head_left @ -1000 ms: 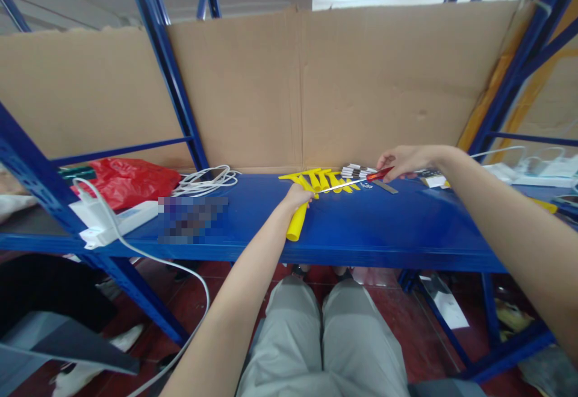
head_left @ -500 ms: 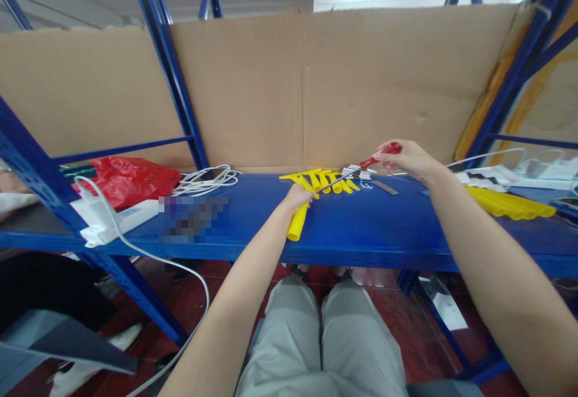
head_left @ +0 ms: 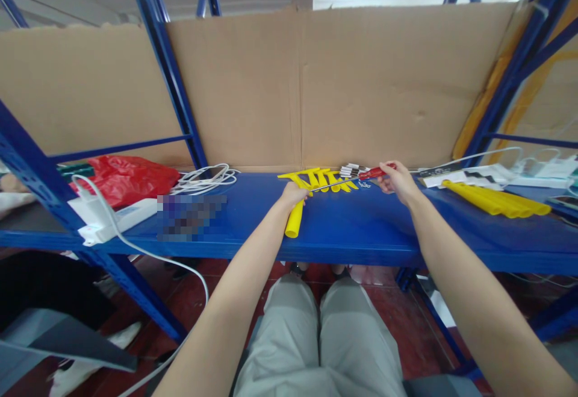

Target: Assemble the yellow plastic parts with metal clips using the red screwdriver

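My left hand (head_left: 294, 194) is closed around a yellow tube with a crosspiece (head_left: 294, 221), whose near end points toward the shelf edge. My right hand (head_left: 394, 180) grips the red handle of a screwdriver (head_left: 371, 173). Its long metal shaft runs left, nearly level, to the tube at my left fingers; the tip itself is hidden there. Behind the shaft lies a row of several yellow T-shaped parts (head_left: 323, 178). Beside them sit small white-and-black pieces (head_left: 348, 170) and tiny scattered bits (head_left: 362, 185).
Several yellow tubes (head_left: 501, 200) lie on the blue shelf (head_left: 361, 228) at right, near a white box (head_left: 445, 176). A red plastic bag (head_left: 130, 180), coiled white cable (head_left: 205, 179) and white power strip (head_left: 120, 219) are at left. Cardboard (head_left: 361, 90) stands behind.
My right hand has come down and slightly inward, so the screwdriver lies flatter than before. My left hand keeps its hold on the yellow tube, almost in place.
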A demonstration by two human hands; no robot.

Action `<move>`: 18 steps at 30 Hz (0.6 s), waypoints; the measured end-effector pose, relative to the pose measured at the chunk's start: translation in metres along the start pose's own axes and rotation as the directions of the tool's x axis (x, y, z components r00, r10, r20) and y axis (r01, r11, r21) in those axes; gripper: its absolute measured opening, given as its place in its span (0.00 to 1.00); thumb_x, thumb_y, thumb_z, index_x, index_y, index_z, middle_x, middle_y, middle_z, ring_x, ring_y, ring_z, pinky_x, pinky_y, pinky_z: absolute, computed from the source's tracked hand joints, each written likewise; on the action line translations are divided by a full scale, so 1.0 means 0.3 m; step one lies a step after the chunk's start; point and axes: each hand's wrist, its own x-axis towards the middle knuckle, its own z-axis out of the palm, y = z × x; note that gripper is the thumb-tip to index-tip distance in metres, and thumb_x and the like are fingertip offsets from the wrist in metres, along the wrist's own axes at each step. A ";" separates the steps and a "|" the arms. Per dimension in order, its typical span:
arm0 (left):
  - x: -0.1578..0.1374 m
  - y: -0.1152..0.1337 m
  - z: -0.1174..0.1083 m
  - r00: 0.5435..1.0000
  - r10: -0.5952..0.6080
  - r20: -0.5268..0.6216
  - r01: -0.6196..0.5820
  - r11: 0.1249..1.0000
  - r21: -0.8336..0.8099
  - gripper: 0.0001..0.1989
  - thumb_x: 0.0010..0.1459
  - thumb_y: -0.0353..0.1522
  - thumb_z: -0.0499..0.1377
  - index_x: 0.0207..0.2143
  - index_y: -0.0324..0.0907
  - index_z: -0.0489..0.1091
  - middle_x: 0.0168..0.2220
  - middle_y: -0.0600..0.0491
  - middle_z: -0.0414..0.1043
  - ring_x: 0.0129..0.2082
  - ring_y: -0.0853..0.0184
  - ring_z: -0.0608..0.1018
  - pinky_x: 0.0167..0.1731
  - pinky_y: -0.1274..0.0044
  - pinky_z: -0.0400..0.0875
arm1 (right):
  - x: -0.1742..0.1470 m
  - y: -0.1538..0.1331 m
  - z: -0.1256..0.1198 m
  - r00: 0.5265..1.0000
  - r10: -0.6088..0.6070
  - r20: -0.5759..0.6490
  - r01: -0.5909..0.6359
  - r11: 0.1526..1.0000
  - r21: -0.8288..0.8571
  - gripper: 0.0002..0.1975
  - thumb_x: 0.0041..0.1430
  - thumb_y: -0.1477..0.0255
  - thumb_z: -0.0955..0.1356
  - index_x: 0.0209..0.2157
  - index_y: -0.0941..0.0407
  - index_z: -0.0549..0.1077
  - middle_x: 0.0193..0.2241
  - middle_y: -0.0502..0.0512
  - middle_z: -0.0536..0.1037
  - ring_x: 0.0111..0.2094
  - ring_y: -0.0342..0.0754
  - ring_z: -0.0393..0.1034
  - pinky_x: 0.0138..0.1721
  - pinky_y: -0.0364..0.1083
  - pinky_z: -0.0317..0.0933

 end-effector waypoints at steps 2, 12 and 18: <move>-0.003 0.002 -0.005 1.000 -0.008 -0.002 0.008 1.000 -0.012 0.12 0.48 0.15 0.58 0.19 0.37 0.66 0.13 0.60 0.61 0.12 0.77 0.64 0.16 0.83 0.60 | -0.004 -0.007 -0.002 0.999 -0.001 0.050 -0.002 0.998 0.059 0.22 0.48 0.53 0.71 0.31 0.51 0.57 0.19 0.43 0.68 0.14 0.41 0.60 0.14 0.40 0.52; -0.005 0.003 0.003 0.999 -0.023 0.023 0.023 0.999 0.023 0.11 0.49 0.17 0.58 0.19 0.36 0.66 0.13 0.60 0.62 0.12 0.77 0.64 0.16 0.84 0.60 | 0.006 0.007 0.027 0.961 -0.216 -0.173 0.223 0.974 0.024 0.23 0.44 0.53 0.74 0.31 0.53 0.65 0.14 0.42 0.65 0.11 0.39 0.57 0.11 0.39 0.51; -0.013 0.009 0.005 0.999 0.009 0.031 -0.009 1.000 0.002 0.08 0.47 0.16 0.60 0.23 0.35 0.69 0.14 0.60 0.63 0.14 0.76 0.66 0.20 0.82 0.64 | -0.004 0.006 0.035 0.961 -0.127 -0.246 0.125 0.992 -0.024 0.19 0.49 0.55 0.72 0.29 0.53 0.63 0.12 0.42 0.63 0.10 0.39 0.55 0.10 0.39 0.47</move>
